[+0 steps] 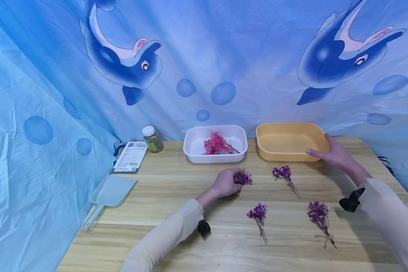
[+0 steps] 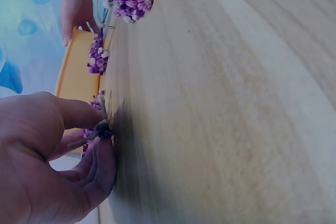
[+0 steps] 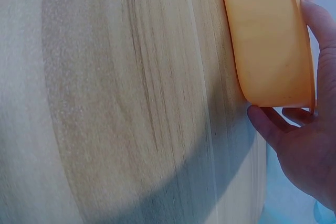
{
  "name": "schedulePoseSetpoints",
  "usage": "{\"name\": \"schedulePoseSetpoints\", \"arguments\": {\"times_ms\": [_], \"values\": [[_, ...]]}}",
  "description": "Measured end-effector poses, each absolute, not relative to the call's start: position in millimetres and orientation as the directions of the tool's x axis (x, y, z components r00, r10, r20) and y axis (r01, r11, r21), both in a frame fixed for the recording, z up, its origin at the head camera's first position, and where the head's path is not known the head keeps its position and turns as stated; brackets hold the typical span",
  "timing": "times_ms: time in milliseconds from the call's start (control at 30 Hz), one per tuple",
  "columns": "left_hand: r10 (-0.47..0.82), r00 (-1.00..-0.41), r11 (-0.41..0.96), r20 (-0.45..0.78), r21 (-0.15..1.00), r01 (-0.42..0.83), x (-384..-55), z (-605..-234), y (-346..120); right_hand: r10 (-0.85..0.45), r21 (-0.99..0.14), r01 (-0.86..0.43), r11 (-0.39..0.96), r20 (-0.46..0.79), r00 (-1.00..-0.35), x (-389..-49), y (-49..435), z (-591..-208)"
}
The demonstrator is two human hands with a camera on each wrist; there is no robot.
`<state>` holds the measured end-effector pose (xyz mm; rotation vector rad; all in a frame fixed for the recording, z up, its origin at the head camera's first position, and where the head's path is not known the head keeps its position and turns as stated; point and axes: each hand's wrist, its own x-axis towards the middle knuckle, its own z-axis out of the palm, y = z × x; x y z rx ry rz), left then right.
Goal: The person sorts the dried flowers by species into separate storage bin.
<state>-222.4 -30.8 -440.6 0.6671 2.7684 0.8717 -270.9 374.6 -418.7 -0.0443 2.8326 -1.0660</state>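
Note:
My left hand (image 1: 227, 182) is low over the table in front of the white basin, pinching a small bunch of purple dried flowers (image 1: 245, 177) by its stems. In the left wrist view, twine (image 2: 101, 109) is tied round those stems between thumb and fingers. My right hand (image 1: 333, 152) grips the right end of the yellow basin (image 1: 292, 156), thumb on the front and fingers round the end wall. Three more purple bunches lie on the wood: one (image 1: 283, 173) before the yellow basin, one (image 1: 257, 212) nearer the middle, and one (image 1: 319, 214) at the right.
Pinkish-red dried flowers (image 1: 218, 143) lie inside the white basin (image 1: 215, 158), left of the yellow one. Farther left stand a white-capped jar (image 1: 153, 140), a printed packet (image 1: 130, 156) and a pale dustpan (image 1: 113, 190). A blue dolphin-print curtain (image 1: 251, 49) hangs behind the table.

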Motion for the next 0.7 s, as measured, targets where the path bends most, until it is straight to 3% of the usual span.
{"name": "schedulePoseSetpoints", "arguments": {"times_ms": [167, 700], "values": [[0.451, -0.892, 0.651, -0.022, 0.692, 0.312, -223.6, -440.6, -33.6, -0.067, -0.657, 0.009, 0.754, -0.091, -0.994, -270.5, 374.2, -418.1], [0.464, -0.884, 0.509, 0.057, 0.800, 0.318, -228.0, -428.0, -22.5, -0.059, -0.656, 0.016, 0.755, -0.093, -0.994, -270.5, 373.8, -419.2]]}}
